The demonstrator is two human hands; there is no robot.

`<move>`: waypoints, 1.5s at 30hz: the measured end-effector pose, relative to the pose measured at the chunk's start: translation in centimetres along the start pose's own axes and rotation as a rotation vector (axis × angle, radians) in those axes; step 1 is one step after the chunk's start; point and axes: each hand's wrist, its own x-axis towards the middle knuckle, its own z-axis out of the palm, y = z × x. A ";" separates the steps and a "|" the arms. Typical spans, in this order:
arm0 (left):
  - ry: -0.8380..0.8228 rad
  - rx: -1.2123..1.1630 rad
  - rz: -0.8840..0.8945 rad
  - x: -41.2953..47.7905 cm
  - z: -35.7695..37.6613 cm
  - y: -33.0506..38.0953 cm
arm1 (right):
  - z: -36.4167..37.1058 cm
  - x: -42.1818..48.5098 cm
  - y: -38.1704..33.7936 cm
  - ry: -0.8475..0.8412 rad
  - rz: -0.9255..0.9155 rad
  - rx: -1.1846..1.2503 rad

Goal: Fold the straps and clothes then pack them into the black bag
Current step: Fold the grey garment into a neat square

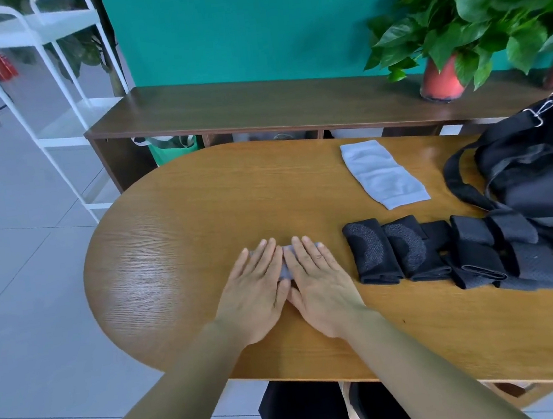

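I sit at a rounded wooden desk (183, 220) on a grey tiled floor (17, 273), facing a teal wall (230, 25). A low brown cabinet (256, 104) stands just behind the desk, with a potted plant (473, 14) on it, and a white rack (46, 80) is off to the left. My left hand (257, 290) and right hand (322, 287) lie flat side by side, fingers straight, pressing a small grey cloth (285, 270) near the desk's front edge. To my right sits a row of folded black straps (445, 252), touching the black bag (540, 179) at the right edge. A second grey cloth (383, 173) lies flat farther back. The desk's left curve is bare wood.
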 end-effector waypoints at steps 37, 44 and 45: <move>0.062 -1.241 -0.345 13.0 -5.9 13.4 | -6.2 -5.0 14.1 0.360 0.754 1.109; -0.129 -0.889 -0.160 14.8 -2.0 16.9 | -5.2 -6.4 17.2 0.279 0.896 0.587; -0.145 -0.791 -0.108 14.8 -1.7 16.8 | -5.0 -6.4 17.1 0.276 0.870 0.484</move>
